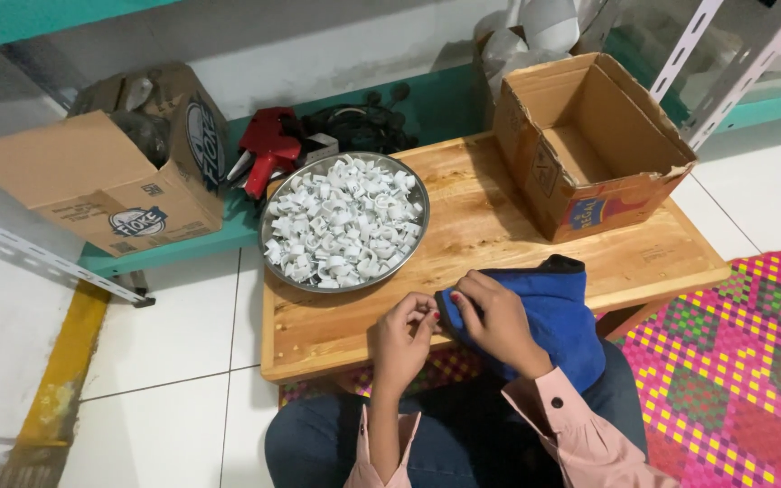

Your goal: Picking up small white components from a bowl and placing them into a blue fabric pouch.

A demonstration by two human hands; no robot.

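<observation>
My left hand (402,336) and my right hand (494,318) meet at the near edge of a low wooden table (499,226). Both pinch the left end of a blue cloth bag (560,316) that lies over the table's edge and onto my lap. Whether a small piece sits between my left fingertips I cannot tell. Just beyond my hands, on the table's left half, stands a round metal tray (268,217) heaped with several small white plastic clips (343,221).
An open, empty cardboard box (589,145) stands on the table's right half. Another cardboard box (101,172) lies on its side at the left. A red tool (268,145) and black cables (359,126) lie behind the tray. Metal shelf rails cross both sides. A woven multicoloured mat (734,361) covers the floor at right.
</observation>
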